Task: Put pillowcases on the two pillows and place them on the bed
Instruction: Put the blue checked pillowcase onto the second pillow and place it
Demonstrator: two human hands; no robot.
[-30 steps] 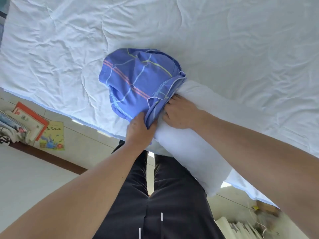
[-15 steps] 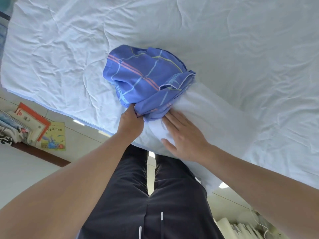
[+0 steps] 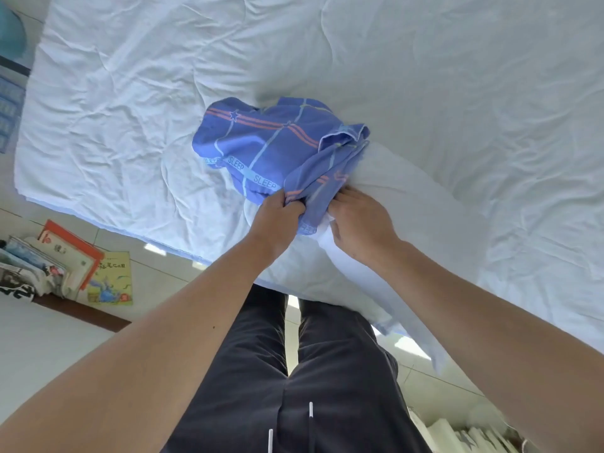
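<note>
A white pillow (image 3: 421,217) lies across the near edge of the bed (image 3: 130,109). Its far end is tucked inside a bunched blue pillowcase (image 3: 261,142) with pink stripes and the word SLEEP. My left hand (image 3: 277,214) grips the pillowcase's open hem at the pillow's left side. My right hand (image 3: 359,220) lies on the pillow just right of the hem; its fingertips are curled at the edge of the blue cloth. Only one pillow and one pillowcase are in view.
The bed is covered by a wrinkled white sheet. Books and magazines (image 3: 65,266) lie on the tiled floor at the left. More papers (image 3: 474,436) sit on the floor at the lower right. I stand against the bed's near edge.
My right hand has slid up the pillow from flat on it to the pillowcase's hem. The left hand keeps its grip on the hem, and the bunched cloth has shifted slightly.
</note>
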